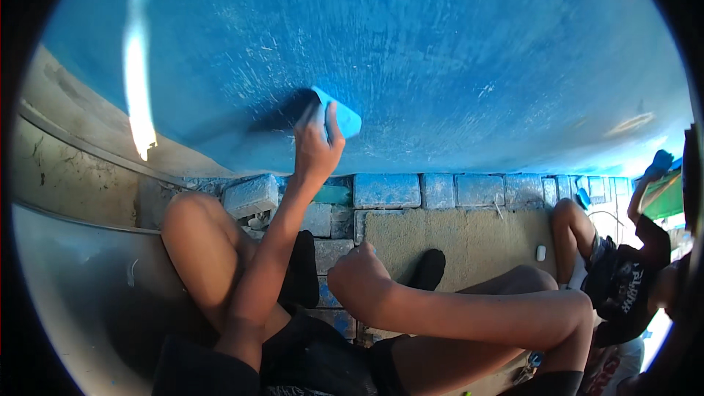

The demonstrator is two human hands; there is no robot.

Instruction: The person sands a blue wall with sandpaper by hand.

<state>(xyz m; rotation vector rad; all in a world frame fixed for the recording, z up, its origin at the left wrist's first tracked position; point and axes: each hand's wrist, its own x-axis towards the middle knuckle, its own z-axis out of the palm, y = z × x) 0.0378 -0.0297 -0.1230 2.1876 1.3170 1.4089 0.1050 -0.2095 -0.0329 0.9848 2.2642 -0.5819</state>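
My left hand point(319, 145) grips a flat light-blue block point(343, 119) and presses it to the blue wall point(440, 51). The fingers are slightly blurred, and the block's exact kind does not show. Pale scratches and scuffs cover the paint around it, and a dark shadow of the hand falls to the left. My right hand point(359, 279) is curled closed in front of my knees, away from the wall, with the right forearm resting across my bent leg. Whatever it may hold is hidden by the fingers.
Grey bricks point(387, 191) line the wall's foot. A tan mat point(477, 246) lies beneath my feet, with a small white object point(541, 253) on it. A shiny metal surface point(95, 286) is at my left. On the right, another person point(623, 279) sits with a raised gloved hand.
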